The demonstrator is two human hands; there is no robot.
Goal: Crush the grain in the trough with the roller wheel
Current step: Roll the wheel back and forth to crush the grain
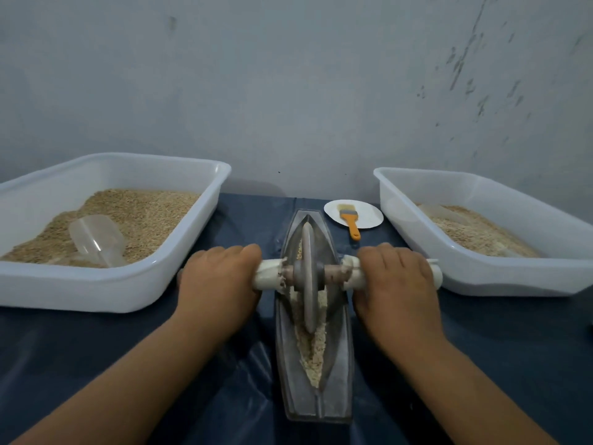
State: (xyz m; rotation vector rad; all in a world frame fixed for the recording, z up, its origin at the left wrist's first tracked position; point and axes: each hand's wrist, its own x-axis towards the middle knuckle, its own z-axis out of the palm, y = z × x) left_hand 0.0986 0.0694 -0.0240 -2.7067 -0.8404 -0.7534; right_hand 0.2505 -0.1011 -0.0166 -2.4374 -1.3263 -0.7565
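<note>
Left hand [221, 277] and right hand [396, 277] clamp the white axle handles [268, 273]; grey metal roller wheel [308, 277] centred between grips, presumably balancing pressure on pale grain [313, 351] in the boat-shaped metal trough [316, 403].

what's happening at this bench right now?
A person is crushing grain with a roller wheel in a narrow metal trough. The left hand and right hand each grip one end of the wheel's axle handle. The wheel sits around mid-trough, with crushed grain in the channel nearer the person. The left tub holds grain and a clear scoop; the right tub holds paler material. A small brush lies on a white plate behind the trough.
</note>
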